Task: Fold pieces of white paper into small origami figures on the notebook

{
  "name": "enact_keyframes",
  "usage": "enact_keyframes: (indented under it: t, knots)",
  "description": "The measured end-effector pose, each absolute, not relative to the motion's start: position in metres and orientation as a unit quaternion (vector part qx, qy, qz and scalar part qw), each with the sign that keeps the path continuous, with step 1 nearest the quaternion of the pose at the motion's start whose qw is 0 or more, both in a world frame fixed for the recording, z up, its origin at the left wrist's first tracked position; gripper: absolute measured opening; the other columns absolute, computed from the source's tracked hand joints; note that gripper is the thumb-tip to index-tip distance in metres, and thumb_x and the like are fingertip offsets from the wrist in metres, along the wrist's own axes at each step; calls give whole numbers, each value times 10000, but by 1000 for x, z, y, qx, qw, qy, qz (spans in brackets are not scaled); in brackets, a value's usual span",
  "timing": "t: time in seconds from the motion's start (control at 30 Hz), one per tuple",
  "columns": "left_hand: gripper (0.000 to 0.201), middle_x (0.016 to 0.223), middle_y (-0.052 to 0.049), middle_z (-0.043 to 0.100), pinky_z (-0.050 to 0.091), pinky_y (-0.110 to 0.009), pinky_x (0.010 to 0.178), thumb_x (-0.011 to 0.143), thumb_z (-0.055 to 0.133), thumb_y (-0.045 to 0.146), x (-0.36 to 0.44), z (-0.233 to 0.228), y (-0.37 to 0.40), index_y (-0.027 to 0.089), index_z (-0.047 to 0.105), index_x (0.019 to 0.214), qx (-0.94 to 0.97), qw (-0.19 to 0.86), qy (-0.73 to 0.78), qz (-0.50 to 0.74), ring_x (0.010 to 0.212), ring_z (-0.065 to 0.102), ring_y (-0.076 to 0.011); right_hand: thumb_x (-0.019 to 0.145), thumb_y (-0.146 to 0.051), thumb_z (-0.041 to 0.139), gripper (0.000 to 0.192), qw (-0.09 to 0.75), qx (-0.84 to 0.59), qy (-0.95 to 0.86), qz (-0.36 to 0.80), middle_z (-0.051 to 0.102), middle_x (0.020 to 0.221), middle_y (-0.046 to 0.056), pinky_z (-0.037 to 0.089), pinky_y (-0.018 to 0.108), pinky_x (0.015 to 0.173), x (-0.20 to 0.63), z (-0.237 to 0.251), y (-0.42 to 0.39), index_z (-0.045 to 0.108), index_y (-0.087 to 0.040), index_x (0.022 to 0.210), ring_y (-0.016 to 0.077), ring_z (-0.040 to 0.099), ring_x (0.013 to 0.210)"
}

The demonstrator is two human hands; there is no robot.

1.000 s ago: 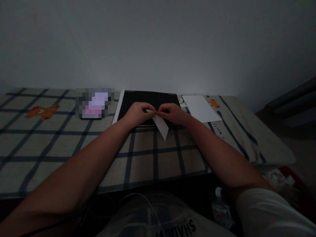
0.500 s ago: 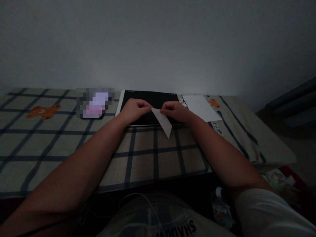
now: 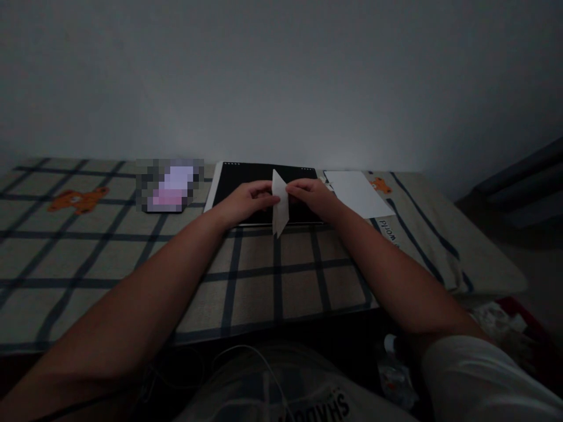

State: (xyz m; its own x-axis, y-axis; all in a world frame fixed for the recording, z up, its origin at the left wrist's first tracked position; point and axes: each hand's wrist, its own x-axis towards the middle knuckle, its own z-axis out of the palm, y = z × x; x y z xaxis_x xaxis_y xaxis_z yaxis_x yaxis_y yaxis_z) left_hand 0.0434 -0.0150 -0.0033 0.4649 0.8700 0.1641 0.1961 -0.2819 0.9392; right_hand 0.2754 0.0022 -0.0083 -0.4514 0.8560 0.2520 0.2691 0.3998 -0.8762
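A folded piece of white paper (image 3: 280,205) is held upright between my two hands, its pointed lower end hanging down. My left hand (image 3: 250,201) pinches its left side, thumb in front. On the other side, the fingertips of my right hand (image 3: 310,193) grip the right edge of the paper. Both hands are over a flat black board or pad (image 3: 246,170) with a pale left edge, lying on the tablecloth. Just right of it lies a white sheet of paper (image 3: 360,190), partly behind my right forearm.
A blurred-out phone (image 3: 169,190) lies at the left on the checked tablecloth (image 3: 189,258), which has orange bear prints. A wall (image 3: 281,88) rises behind the table. Below the front edge are a white cable (image 3: 246,346) and a plastic bottle (image 3: 393,363).
The paper has turned from slanting down to the right to standing upright. My left hand has shifted slightly right and lower, its thumb now lying against the paper.
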Motion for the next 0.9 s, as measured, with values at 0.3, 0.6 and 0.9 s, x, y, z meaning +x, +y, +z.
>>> enact_keyframes:
  t: [0.3, 0.6, 0.9]
  knots:
    - [662, 1108, -84, 760, 578, -359, 872, 733, 850, 345, 50, -10, -16, 194, 656, 1347, 663, 548, 325, 394, 991, 725, -216, 816, -420, 781, 293, 402, -349, -667, 521, 754, 921, 29, 548, 349, 758, 263, -12, -3, 733, -211, 1015, 157, 643, 748]
    - [707, 975, -43, 731, 578, -363, 858, 700, 868, 329, 49, -13, -13, 199, 653, 1361, 687, 501, 354, 390, 910, 703, -187, 806, -433, 789, 305, 388, -368, -698, 476, 803, 1057, 35, 529, 407, 955, 266, -10, -3, 809, -237, 1039, 199, 693, 967]
    - [424, 1238, -82, 667, 540, -312, 815, 698, 864, 341, 50, -5, -17, 210, 756, 1087, 759, 328, 371, 422, 1029, 653, -195, 785, -399, 803, 251, 401, -372, -681, 487, 791, 1000, 41, 538, 377, 897, 263, -9, -4, 790, -222, 962, 179, 683, 880]
